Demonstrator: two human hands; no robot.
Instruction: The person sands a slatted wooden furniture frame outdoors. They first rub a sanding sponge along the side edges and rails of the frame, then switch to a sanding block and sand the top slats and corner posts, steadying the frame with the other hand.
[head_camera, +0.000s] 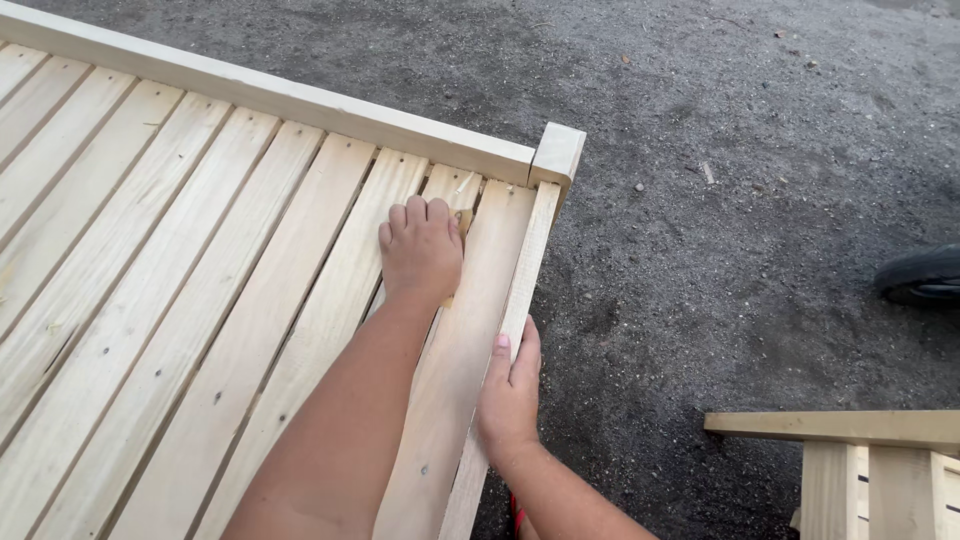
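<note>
My right grip (510, 385) is clamped on the pale outer slat (478, 330) at the slatted frame's (200, 300) right edge. Farther in, my left grip (421, 250) presses flat, fingers together, on a small wood block (463, 222). Beyond stands the corner post (557, 152); right, gravel ground (720, 200), another wooden piece (860, 460), a black shoe (922, 275).

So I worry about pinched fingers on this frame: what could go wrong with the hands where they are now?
1. The left hand is pressed on a slat near a narrow gap; if the slat slides, fingertips might get nipped.
2. The right hand grips the side rail along raw wood, so splinters seem possible.
3. The frame sits on gritty ground and could shift under pressure.
</note>
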